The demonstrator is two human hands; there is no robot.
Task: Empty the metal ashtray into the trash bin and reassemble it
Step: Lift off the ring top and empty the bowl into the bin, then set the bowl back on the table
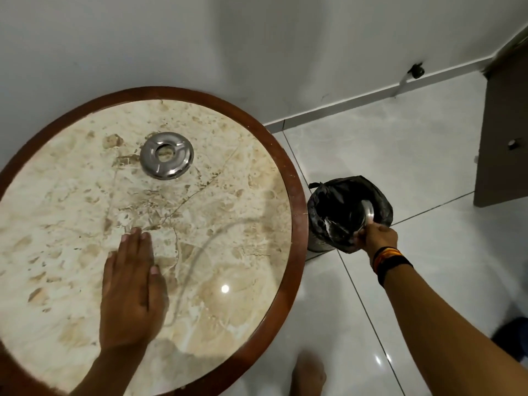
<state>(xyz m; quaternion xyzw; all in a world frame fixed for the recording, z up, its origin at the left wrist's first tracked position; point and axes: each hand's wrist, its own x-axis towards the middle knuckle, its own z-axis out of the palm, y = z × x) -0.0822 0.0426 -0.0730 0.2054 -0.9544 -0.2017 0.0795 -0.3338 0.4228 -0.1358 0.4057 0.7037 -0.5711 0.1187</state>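
The ashtray's metal lid point(167, 155), a shiny ring with a round hole in the middle, lies alone on the round marble table point(71, 218). My left hand point(130, 284) rests flat on the tabletop, fingers apart, holding nothing. My right hand point(377, 237) reaches out over the trash bin point(328, 201), which is lined with a black bag and stands on the floor just right of the table. That hand grips the ashtray's metal bowl point(367, 214), tipped on its side over the bin's opening. The bowl's inside is hidden.
The table has a dark wooden rim point(294, 195) and stands against a white wall. White glossy floor tiles point(400, 155) spread to the right. A brown cabinet or door point(500, 132) stands at the far right. A bare foot point(310, 372) shows near the bottom.
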